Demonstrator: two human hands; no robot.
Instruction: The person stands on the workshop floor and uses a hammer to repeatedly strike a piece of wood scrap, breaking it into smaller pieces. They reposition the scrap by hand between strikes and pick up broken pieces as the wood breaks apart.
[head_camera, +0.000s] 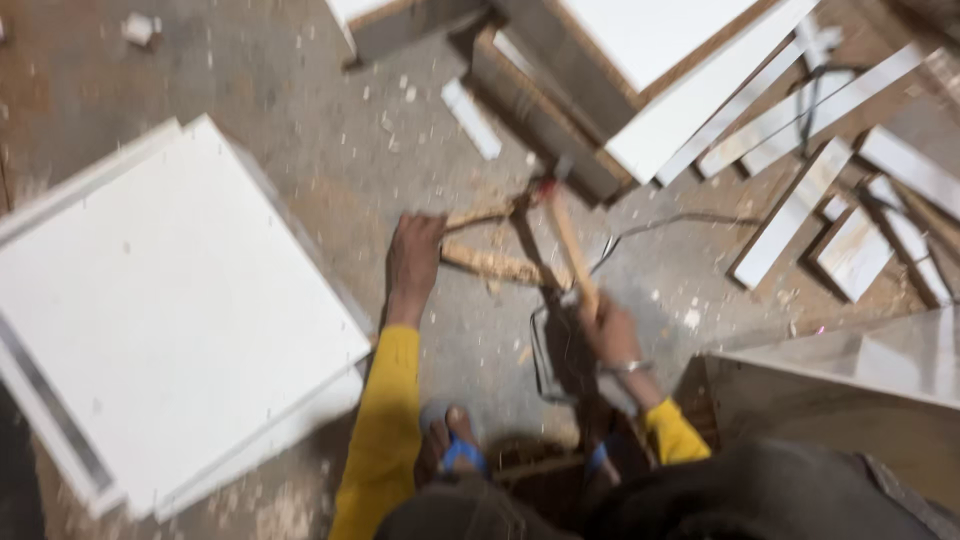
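Observation:
My left hand (415, 255) presses on the near ends of two rough wooden strips (495, 265) lying on the dusty floor. My right hand (607, 328) grips the wooden handle of a hammer (568, 245). Its head (545, 185) is down at the far end of the upper strip. The picture is blurred by motion. Both sleeves are yellow. My feet in blue sandals (462, 452) show at the bottom.
A stack of large white boards (170, 310) lies at the left. White strips and panels (790, 215) are scattered at the upper right. A dark cable (640, 225) runs across the floor near the hammer. A grey panel (850, 365) sits at the right.

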